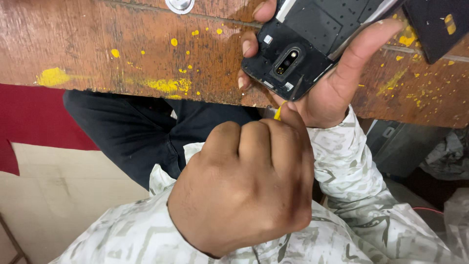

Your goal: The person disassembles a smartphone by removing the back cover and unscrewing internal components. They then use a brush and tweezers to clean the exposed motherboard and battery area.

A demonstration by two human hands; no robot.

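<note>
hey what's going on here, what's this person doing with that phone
A person holds a black phone with its back cover off, camera module showing, over the edge of a worn wooden table spattered with yellow paint. One hand, seemingly the left, has its grip around the phone, thumb along one side. The other hand, closed in a fist, pinches a thin yellow tool whose tip sits at the phone's lower edge. A dark flat piece lies on the table nearby.
</note>
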